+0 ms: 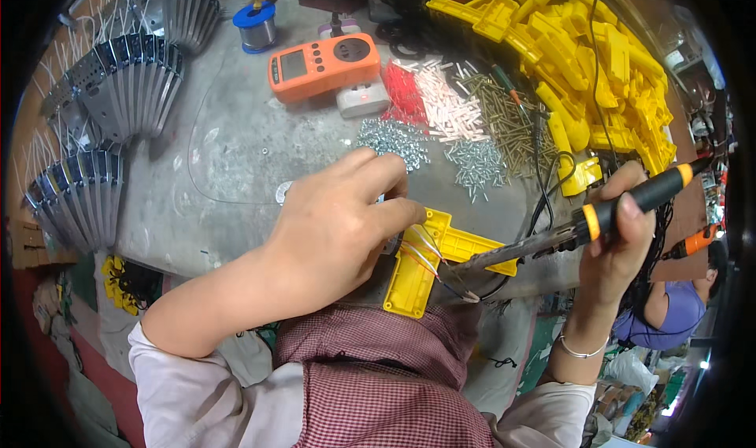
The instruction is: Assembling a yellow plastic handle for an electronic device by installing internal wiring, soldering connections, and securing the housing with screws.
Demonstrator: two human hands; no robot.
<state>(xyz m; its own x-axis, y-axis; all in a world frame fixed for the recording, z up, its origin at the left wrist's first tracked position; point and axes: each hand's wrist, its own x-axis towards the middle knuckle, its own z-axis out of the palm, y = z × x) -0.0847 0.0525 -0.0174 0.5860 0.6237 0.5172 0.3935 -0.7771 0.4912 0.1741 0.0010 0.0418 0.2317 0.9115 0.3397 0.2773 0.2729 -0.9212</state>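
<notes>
My right hand [618, 247] grips a soldering iron [642, 200] by its black and yellow handle. Its dark metal shaft slants down to the left, the tip close to some thin wires [429, 255]. Those wires, white, red and dark, lie across an open yellow plastic casing [411, 284], a T-shaped shell at the table's near edge. Over the casing's left side, my left hand [335, 220] is closed, thumb and fingers pressed together. What it pinches is mostly hidden behind the fingers. A black cable [498, 289] runs by the casing.
Yellow casings [602, 62] are heaped at the back right. Nearby lie piles of brass screws [508, 121], silver screws [476, 164], pink-white pieces [449, 98] and red pieces [404, 94]. An orange meter [327, 66] and a solder spool [256, 29] stand behind. Fanned metal strips [130, 86] line the left.
</notes>
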